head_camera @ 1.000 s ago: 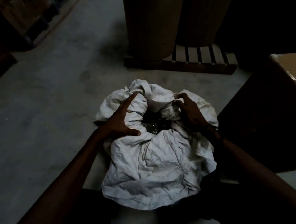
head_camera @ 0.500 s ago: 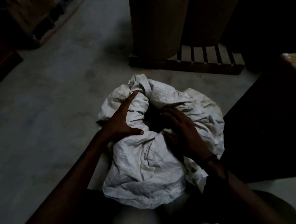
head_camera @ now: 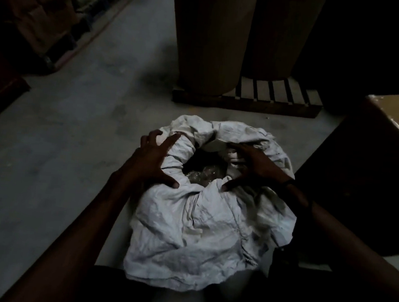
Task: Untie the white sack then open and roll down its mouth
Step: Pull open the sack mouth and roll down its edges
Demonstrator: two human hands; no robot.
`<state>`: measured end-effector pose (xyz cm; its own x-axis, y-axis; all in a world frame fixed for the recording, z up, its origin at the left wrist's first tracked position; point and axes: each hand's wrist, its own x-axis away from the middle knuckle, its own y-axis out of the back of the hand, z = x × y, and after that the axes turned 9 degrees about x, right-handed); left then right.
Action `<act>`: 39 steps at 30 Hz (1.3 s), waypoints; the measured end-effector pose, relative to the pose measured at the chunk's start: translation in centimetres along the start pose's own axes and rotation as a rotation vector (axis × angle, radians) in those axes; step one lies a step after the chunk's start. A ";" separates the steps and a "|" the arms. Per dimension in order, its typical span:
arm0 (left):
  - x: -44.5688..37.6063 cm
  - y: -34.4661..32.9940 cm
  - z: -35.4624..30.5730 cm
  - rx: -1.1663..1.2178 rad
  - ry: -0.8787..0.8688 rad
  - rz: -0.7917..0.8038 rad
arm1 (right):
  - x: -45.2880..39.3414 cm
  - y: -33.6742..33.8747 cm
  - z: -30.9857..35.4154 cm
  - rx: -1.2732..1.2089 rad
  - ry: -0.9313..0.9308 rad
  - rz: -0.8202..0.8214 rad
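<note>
Sack (head_camera: 198,223): white, mouth open, rim partly rolled.
Left hand (head_camera: 153,163): fingers spread, pressing the rim.
Right hand (head_camera: 255,168): fingers spread, pressing the rim.
Risk: bunched cloth may spring back up.

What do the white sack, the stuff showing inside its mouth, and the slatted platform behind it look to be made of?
White sack: matte, heavily creased cloth or woven plastic; the dim light leaves it open. Clear contents in its mouth: glossy and crinkled, probably thin plastic film. Slatted platform: dull brown parallel boards with gaps, seemingly unfinished wood.
</note>
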<state>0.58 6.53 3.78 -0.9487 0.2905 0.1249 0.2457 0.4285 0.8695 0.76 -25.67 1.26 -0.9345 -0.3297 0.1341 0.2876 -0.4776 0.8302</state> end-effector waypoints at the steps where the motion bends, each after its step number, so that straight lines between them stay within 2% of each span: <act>1: 0.5 -0.1 -0.7 -0.043 -0.014 -0.049 | 0.1 0.2 0.2 -0.035 0.035 -0.002; 4: 2.2 -1.5 -3.0 -0.059 -0.168 -0.305 | 1.1 0.4 1.1 -0.050 0.100 -0.080; 7: 2.9 -3.7 -5.0 -0.106 -0.275 -0.331 | 1.9 0.1 1.9 0.066 0.192 -0.213; 12: -0.1 -3.8 -4.9 -0.195 -0.226 -0.126 | 2.2 -0.3 2.7 0.157 0.309 -0.305; 18: -3.4 -2.1 -4.3 -0.369 -0.195 0.099 | -0.5 -0.5 1.2 0.150 0.058 -0.318; 23: -4.0 -1.2 -1.5 -0.472 -0.226 0.298 | -1.0 0.8 0.2 0.430 0.058 -0.161; 25: -4.5 0.1 0.4 -0.429 -0.274 0.410 | -1.1 1.9 -0.1 0.477 0.050 -0.069; 27: -4.2 1.1 1.9 -0.329 -0.314 0.449 | -1.5 3.1 0.1 0.483 0.052 0.028; 30: -2.3 1.4 2.5 -0.061 -0.316 0.333 | -1.9 4.6 1.1 0.465 0.196 0.066; 32: -0.8 0.7 2.1 0.086 -0.352 0.184 | -1.5 4.5 1.3 0.413 0.305 -0.007; 35: 2.4 -1.7 0.7 0.299 -0.329 -0.028 | 0.9 3.3 2.1 0.314 0.299 -0.104; 37: 5.4 -3.9 -1.4 0.331 -0.242 -0.066 | 2.9 1.8 2.3 0.245 0.319 -0.118; 39: 8.1 -7.2 -3.4 0.200 -0.256 -0.052 | 5.4 0.0 2.5 0.262 0.271 -0.090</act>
<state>-9.59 2.87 0.21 -0.8865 0.4584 -0.0633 0.2565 0.6007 0.7572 -4.80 -25.48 3.36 -0.8545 -0.5155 -0.0644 0.1106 -0.3016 0.9470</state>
